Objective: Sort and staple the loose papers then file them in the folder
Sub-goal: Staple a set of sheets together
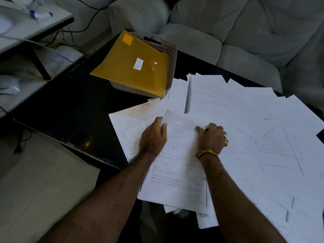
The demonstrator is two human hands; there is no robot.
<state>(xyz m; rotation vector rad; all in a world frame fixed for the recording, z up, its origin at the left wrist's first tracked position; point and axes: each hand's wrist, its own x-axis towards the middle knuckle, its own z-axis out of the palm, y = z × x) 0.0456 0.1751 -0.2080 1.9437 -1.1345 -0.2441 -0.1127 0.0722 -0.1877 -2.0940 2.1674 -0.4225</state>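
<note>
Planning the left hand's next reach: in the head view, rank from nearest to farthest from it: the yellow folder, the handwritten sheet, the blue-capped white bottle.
1. Handwritten sheet, under the left hand.
2. Yellow folder, ahead on the basket.
3. Blue-capped white bottle, far left shelf.

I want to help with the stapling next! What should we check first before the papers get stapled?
1. Left hand grips the top sheet at its edge: ok.
2. Right hand holds a small metal thing; whether it is the stapler: cannot tell.
3. Loose papers sorted into piles: not ok, they lie fanned across the black table.
4. Yellow folder in view, lying on the basket: ok.
5. Folder open for filing: not ok, it looks closed.
</note>
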